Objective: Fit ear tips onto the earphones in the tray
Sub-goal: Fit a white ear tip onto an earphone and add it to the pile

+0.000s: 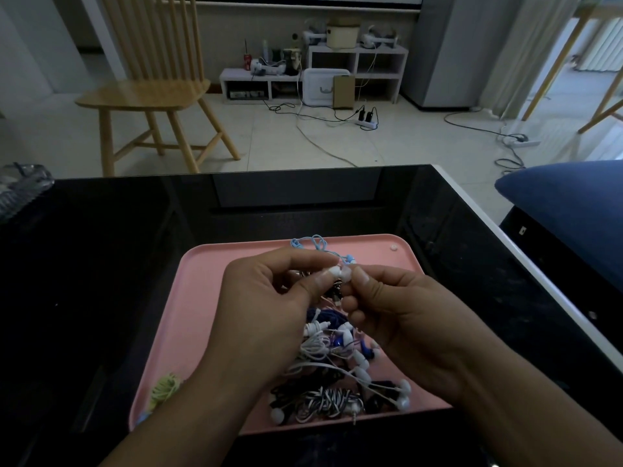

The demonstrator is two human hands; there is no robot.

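So going left to right: a clear plastic thing (20, 190) sits at the far left edge of the glossy black table (101, 264), and a wooden chair (151, 89) stands on the tiled floor behind it. On the table sits the pink tray (188, 315), with a little yellow-green cord bundle (165, 390) in its near left corner. Both hands hover together over the middle of the tray. The left hand (266, 305) pinches a small white earbud (333, 272) between thumb and fingertips, and the right hand (404, 318) meets it from the other side, fingers curled, thumb and forefinger squeezing a pale ear tip (346, 273) right up against that bud. Can't tell if the tip is actually seated. A light blue cable (313, 242) loops up behind the fingers. Under the hands lies a tangled pile of earphones (337, 375), white, dark blue, black, plus a black-and-white striped cord. One loose white tip (393, 247) rests in the tray's far right corner. A blue cushion (566, 203) shows at far right.
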